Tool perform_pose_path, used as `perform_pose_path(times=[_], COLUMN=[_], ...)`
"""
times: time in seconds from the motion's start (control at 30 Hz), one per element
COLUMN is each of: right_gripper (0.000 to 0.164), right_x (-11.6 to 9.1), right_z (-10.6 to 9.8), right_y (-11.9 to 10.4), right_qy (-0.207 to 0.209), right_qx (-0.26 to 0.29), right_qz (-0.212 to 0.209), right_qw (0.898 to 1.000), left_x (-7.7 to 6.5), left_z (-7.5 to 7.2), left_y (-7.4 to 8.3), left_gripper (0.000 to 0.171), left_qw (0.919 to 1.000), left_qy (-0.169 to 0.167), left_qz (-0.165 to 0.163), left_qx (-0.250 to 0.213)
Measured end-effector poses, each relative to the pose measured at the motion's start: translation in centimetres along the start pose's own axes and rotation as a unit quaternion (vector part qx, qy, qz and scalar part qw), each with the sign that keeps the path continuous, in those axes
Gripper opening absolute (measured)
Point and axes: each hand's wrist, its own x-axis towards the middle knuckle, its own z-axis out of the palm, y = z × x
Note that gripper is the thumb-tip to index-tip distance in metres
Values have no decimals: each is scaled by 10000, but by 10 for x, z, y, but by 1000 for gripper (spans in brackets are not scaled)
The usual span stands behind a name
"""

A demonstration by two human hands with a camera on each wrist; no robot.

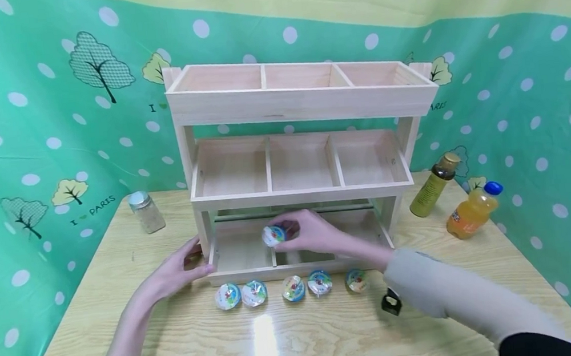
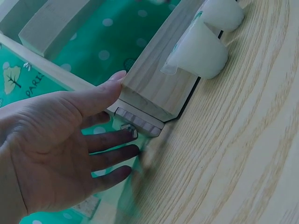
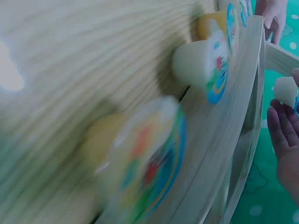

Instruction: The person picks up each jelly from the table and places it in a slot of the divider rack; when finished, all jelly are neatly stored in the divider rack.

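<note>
My right hand (image 1: 311,231) pinches a small jelly cup (image 1: 273,235) with a printed foil lid above the bottom tier of a pale wooden shelf (image 1: 304,101). In the right wrist view, that white cup (image 3: 285,90) sits between the thumb and fingers of the hand (image 3: 289,154). My left hand (image 1: 178,271) is at the shelf's lower left corner. Its thumb (image 2: 112,91) touches the corner of the bottom tray, and the other fingers are extended beside it. Several more jelly cups (image 1: 254,293) stand in a row along the shelf's front edge.
A glass shaker jar (image 1: 147,213) stands left of the shelf. On the right are a green bottle with a cork-coloured cap (image 1: 433,186) and an orange drink bottle (image 1: 472,214). A green dotted curtain (image 1: 29,139) surrounds the wooden table (image 1: 203,346).
</note>
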Motion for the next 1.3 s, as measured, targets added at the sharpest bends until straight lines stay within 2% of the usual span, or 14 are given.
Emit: perform_pose_path(times=[0.27,0.6,0.77,1.1,1.3], right_gripper=[55,56,56,53,56], right_x=[41,75,81,88,89], right_z=[25,50,58,65,65], right_y=[-12,-15,-15,-17,-14], right_qy=[-450,-646,-869,-776,-869], right_qx=[-60,-542,-869,-1500,-1565], right_qz=[6,-227,-297,-580,-581], right_qw=[9990,9962,9920,9839,9821], left_x=[0,-1,-1,0,0], left_z=[-1,-3,-2,-3,-1], left_y=[0,0,0,2,2], left_gripper=[93,92,92,91,92], left_qw=[10000,10000,9999,9999,10000], left_qy=[-18,-63,-85,-72,-74], left_qz=[13,65,72,109,45], left_qx=[-22,-11,-63,4,5])
